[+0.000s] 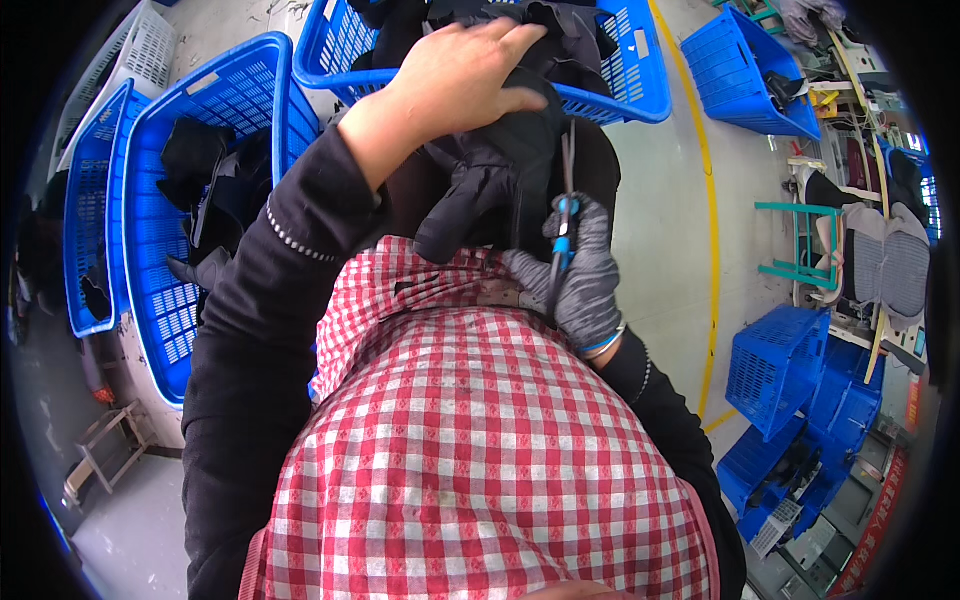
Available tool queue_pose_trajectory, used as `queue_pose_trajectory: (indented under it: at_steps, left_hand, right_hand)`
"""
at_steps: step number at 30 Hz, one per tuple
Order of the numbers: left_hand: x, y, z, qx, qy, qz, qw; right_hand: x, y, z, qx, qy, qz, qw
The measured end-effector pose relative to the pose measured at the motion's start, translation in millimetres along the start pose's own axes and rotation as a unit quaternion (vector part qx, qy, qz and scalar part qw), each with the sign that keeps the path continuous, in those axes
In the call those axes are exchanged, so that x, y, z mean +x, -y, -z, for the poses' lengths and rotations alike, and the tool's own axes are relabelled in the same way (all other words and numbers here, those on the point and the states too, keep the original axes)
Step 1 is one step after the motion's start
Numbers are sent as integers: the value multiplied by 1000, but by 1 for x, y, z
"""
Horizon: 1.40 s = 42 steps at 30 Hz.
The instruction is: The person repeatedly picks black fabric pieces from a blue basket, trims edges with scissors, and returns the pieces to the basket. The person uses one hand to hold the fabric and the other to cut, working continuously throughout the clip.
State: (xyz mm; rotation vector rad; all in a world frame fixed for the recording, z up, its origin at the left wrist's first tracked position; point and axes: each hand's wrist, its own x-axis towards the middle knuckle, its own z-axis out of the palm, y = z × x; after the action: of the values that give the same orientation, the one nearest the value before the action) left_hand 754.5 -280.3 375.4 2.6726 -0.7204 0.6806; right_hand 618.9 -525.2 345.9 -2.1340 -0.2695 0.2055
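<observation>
My left hand (462,78) is bare, its fingers stretched out and the thumb apart. It lies over the top of a black fabric piece (490,175) on my lap, at the near edge of a blue basket (642,60). The piece has rounded, finger-like parts and looks like a glove; its far end is hidden under the hand. My right hand (588,275), in a grey striped knit glove, is closed around scissors (567,215) with blue on the handles. Their slim blades point away from me, just right of the black piece.
Black fabric pieces fill the front basket. At left stands another blue basket (150,250) with black pieces (205,190), near a small wooden stool (105,450). Across a yellow floor line (712,250) at right are a blue crate (735,75), a green frame (800,245) and stacked blue crates (775,370).
</observation>
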Motion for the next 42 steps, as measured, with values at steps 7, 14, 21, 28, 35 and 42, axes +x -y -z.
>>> queue_pose_trajectory:
  at_steps: [7, 14, 21, 28, 35, 42]
  left_hand:
    - [-60, -22, 51, -111, 3, 279, 954]
    - [-140, -48, 89, -170, -158, 498, 836]
    - [-133, -72, 89, -138, 20, 347, 928]
    - [-133, -74, 83, 9, 128, 96, 987]
    - [-127, -101, 72, 76, 189, 155, 967]
    - [-146, -116, 22, 58, 44, 228, 971]
  right_hand:
    - [64, -15, 55, -151, -130, 158, 967]
    - [69, -21, 55, 788, 112, -99, 598]
    - [23, -18, 49, 566, 195, 9, 801]
    - [-23, -5, 67, 207, 338, -77, 915]
    - [17, -11, 61, 379, 243, -243, 859]
    - [24, -15, 72, 308, 350, -221, 857]
